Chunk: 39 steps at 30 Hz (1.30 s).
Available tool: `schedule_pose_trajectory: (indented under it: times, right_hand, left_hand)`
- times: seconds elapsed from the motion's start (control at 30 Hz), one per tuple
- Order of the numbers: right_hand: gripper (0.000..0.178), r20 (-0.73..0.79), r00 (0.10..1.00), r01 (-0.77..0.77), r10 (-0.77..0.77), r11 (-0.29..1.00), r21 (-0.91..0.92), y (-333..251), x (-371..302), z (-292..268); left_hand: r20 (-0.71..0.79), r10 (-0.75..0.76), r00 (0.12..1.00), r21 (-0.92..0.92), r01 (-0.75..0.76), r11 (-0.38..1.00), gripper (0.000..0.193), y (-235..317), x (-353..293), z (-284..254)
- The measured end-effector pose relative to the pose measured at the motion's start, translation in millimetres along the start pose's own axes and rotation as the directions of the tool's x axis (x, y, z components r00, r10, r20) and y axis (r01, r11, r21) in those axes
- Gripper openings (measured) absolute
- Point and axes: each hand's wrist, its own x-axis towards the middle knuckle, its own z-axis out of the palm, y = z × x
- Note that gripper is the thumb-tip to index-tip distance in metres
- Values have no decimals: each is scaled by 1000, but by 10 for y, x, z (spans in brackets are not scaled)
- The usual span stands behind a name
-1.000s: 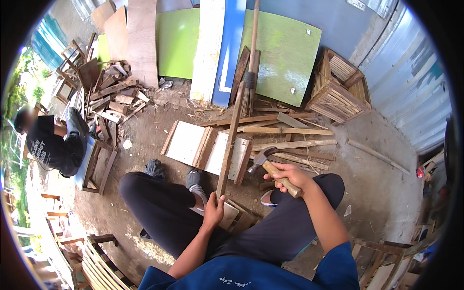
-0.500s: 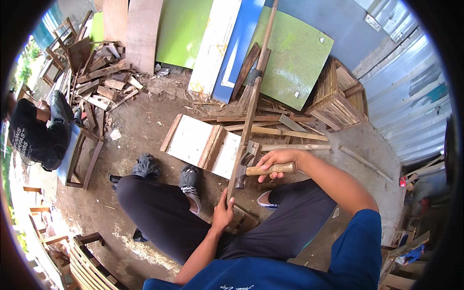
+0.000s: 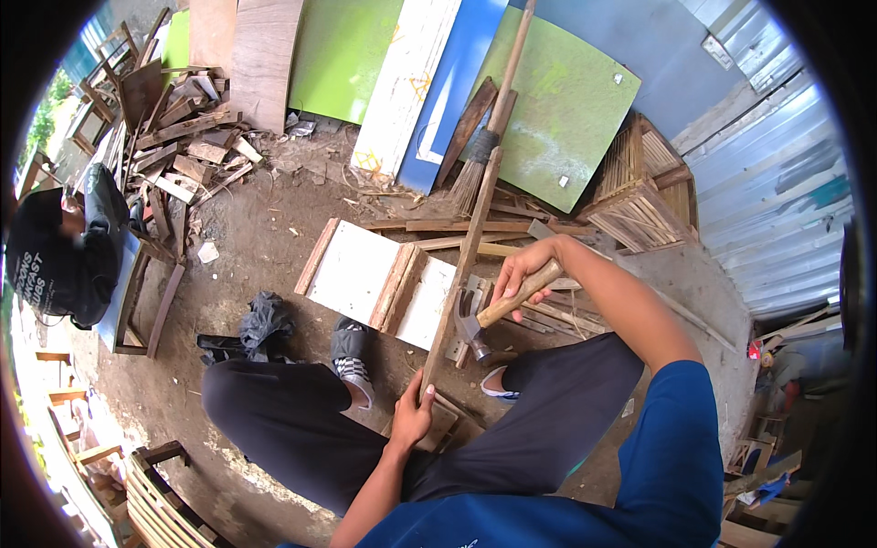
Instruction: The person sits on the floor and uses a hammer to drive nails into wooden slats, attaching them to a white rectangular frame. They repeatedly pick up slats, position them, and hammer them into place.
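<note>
My left hand (image 3: 413,416) is closed around the lower end of a long, narrow wooden strip (image 3: 468,251), which slants up and away between my knees. A claw hammer (image 3: 498,313) is in my right hand (image 3: 525,274), gripped by its wooden handle. Its metal head points down toward me, just right of the strip; whether the two touch, I cannot tell. Left of the strip lies a white panel (image 3: 352,269) with brown wooden battens across it. Below my left hand, a small wooden piece (image 3: 443,422) is partly hidden between my legs.
A broom (image 3: 475,169) stands beyond the strip, before leaning green, white and blue boards (image 3: 557,110). Scrap wood (image 3: 196,146) is heaped at the far left, near another person in dark clothes (image 3: 68,256). A slatted wooden crate (image 3: 644,187) sits at the right. Black plastic (image 3: 265,324) lies by my left foot.
My right hand has risen slightly, tilting the hammer so its handle slopes up to the right. The hammer head has shifted right, away from the strip's edge. My left hand keeps its grip.
</note>
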Motion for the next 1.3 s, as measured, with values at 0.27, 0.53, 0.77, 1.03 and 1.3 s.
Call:
schedule_pose_trajectory:
  times: [0.27,0.53,0.77,1.03,1.3]
  right_hand:
    - [48,97,984,-141,149,986,-87,-409,21,-287]
    - [48,17,986,-165,166,984,-67,-583,-167,-400]
    - [48,60,985,-155,161,983,-94,-514,-179,-407]
    - [50,-103,995,-15,7,997,-77,-165,-199,-15]
    - [53,-300,953,54,-34,997,59,76,-172,338]
  left_hand:
    - [-24,9,1000,28,-9,1000,57,148,-28,5]
    - [-39,14,999,96,-10,995,55,181,-27,3]
    - [-39,-9,999,88,13,996,55,165,-13,17]
    - [-93,72,993,98,-62,993,58,-17,12,167]
    - [-68,50,996,165,-39,985,59,19,-13,157]
